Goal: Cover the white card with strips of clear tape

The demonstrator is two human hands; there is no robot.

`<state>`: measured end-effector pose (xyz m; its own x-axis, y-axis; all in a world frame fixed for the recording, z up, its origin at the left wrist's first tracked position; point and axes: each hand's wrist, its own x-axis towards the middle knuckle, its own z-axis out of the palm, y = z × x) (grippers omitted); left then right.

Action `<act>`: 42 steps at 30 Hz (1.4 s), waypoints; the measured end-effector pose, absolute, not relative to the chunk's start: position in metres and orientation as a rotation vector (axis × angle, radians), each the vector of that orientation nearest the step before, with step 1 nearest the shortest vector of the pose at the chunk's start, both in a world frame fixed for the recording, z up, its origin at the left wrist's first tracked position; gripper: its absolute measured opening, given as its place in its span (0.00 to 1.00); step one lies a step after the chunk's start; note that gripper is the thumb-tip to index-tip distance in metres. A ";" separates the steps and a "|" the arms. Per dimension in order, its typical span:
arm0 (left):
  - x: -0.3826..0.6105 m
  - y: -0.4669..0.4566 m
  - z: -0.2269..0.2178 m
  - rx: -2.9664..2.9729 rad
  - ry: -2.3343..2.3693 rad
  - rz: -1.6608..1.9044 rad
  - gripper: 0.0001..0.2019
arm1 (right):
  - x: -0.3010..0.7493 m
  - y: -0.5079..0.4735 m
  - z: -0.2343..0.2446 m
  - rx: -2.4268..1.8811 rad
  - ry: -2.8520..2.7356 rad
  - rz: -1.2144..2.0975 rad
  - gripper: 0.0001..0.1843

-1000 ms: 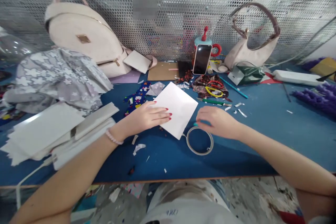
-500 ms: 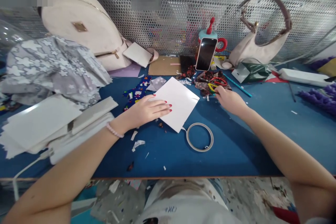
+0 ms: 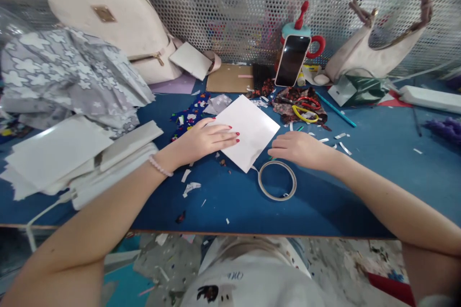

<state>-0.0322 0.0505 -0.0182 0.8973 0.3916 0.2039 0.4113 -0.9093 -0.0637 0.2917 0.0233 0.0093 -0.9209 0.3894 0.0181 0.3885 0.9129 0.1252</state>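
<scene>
Evidently the stack of white sheets, well to the left of the left hand, sits clear of the working spot yet within reach, probably so nothing crowds the fingers. Beyond it, farther from the forearm, lies a rumpled flower-print cloth.

The left hand is stretched out flat, fingers extended and a little apart, gripping nothing. It rests across the left part of a white card, seemingly to keep the card from sliding. The card lies between the two hands, turned so a corner points toward the person. It looks smooth and slightly glossy, pale, unmarked and straight-edged; its left corner is hidden under the hand.

Just right of its near corner, on the person's side of the right hand, a tape ring lies flat, with a loose end reaching toward that corner; whether it is stuck there, I cannot tell.

The right hand hovers or rests beside the card's right corner, fingers curled narrowly together. A green sliver shows below the fingertips; whether it is gripped is unclear. Beyond the knuckles, yellow-handled scissors lie on dark cloth scraps, apparently parked nearby.
</scene>
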 end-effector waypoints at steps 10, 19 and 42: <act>-0.030 0.052 -0.018 -2.986 -0.650 -0.309 0.23 | 0.271 0.030 0.010 0.501 3.019 0.489 0.21; -0.030 0.054 -0.019 -2.938 -0.607 -0.276 0.21 | 0.266 0.029 0.009 0.537 2.971 0.477 0.22; -0.001 0.016 -0.011 -2.855 -0.289 -0.196 0.18 | 0.258 0.029 0.018 0.386 3.013 0.657 0.12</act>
